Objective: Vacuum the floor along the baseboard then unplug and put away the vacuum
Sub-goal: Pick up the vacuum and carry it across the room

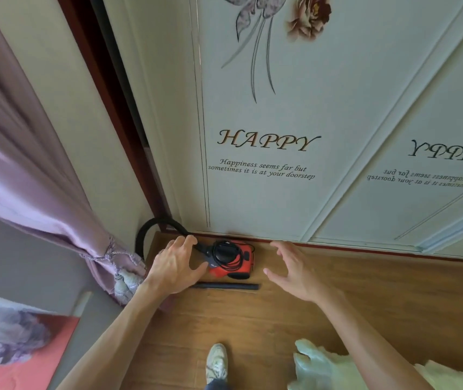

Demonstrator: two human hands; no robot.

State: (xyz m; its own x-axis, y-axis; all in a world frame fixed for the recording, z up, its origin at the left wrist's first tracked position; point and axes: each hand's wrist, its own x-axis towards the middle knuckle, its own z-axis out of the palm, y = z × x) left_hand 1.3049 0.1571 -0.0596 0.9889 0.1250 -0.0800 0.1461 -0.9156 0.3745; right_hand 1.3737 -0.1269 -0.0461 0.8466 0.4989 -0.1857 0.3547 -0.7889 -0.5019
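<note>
A small red and black vacuum sits on the wooden floor against the dark red baseboard, its black cord wound on top. Its black hose loops up to the left into the corner. A black nozzle tube lies flat on the floor just in front of it. My left hand hovers over the vacuum's left end, fingers spread, by the hose joint. My right hand is open to the right of the vacuum, holding nothing.
A white wardrobe door with "HAPPY" lettering rises behind the vacuum. A lilac curtain hangs at the left, tied low. My shoe stands on the floor below. A white fluffy rug lies at the lower right, bedding at the lower left.
</note>
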